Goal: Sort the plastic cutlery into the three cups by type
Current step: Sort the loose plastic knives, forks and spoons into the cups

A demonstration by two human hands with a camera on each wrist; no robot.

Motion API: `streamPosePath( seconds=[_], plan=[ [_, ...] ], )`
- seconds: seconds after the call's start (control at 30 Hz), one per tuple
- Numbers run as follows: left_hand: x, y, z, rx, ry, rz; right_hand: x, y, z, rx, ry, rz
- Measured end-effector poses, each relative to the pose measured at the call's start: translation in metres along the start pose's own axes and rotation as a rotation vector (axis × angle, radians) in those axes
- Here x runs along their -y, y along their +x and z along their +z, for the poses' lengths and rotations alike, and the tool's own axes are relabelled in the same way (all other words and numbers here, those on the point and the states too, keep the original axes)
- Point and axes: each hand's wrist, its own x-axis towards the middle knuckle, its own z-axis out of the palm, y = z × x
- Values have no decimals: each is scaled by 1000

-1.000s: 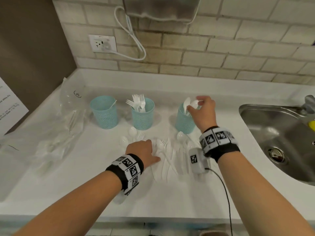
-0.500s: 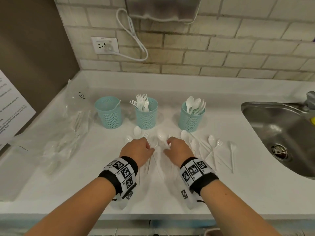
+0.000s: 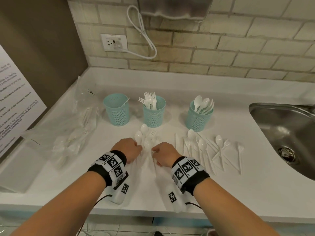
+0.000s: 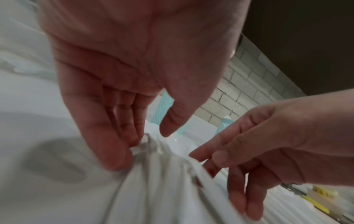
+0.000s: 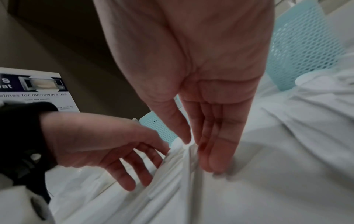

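Both hands [image 3: 146, 151] nearer, spoons [image 3: 202, 144] beside

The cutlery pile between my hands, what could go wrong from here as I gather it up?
Both hands rake a mixed pile, so a spoon could slip in among the forks in the middle cup. A sweeping right hand might also scatter the loose pieces lying toward the sink.

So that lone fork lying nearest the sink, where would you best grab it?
Take the fork by the middle of its thin handle, coming from above with thumb and fingertip on either side. It lies flat on the counter, tines toward the wall, apart from the other cutlery, so the handle is free.
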Motion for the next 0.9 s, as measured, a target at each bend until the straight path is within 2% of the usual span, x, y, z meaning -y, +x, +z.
streamPosePath(
  seconds=[0.17, 0.27, 0.3, 0.4, 0.43, 0.47, 0.53, 0.63, 0.77, 0.9],
  plan=[
    [2, -4, -8, 68, 292, -35, 10, 7, 5, 126, 33, -54],
    [-1, -4, -2, 16, 400, -32, 14, 12, -4, 136, -27, -53],
    [-2, -3, 2, -13, 424, -28, 15, 14, -8, 89, -62, -46],
    [-4, 0, 5, -58, 428, -13, 16, 19, -22, -198, -233, -16],
    [-4, 2, 3, -60, 419, -7, 16, 22, -24, -240, -278, -36],
    [-4, 3, 1, -58, 411, -1, 17, 25, -25, -220, -304, -71],
    [-2, 7, -4, -54, 394, 21, 19, 32, -25, -91, -349, -135],
    [0, 12, -6, -39, 366, 48, 19, 38, -16, 53, -518, -187],
    [4, 17, -5, -33, 327, 56, 12, 37, -4, 27, -532, -276],
    [10, 26, -6, -3, 276, 67, 8, 38, -6, -13, -361, -284]
  ],
)
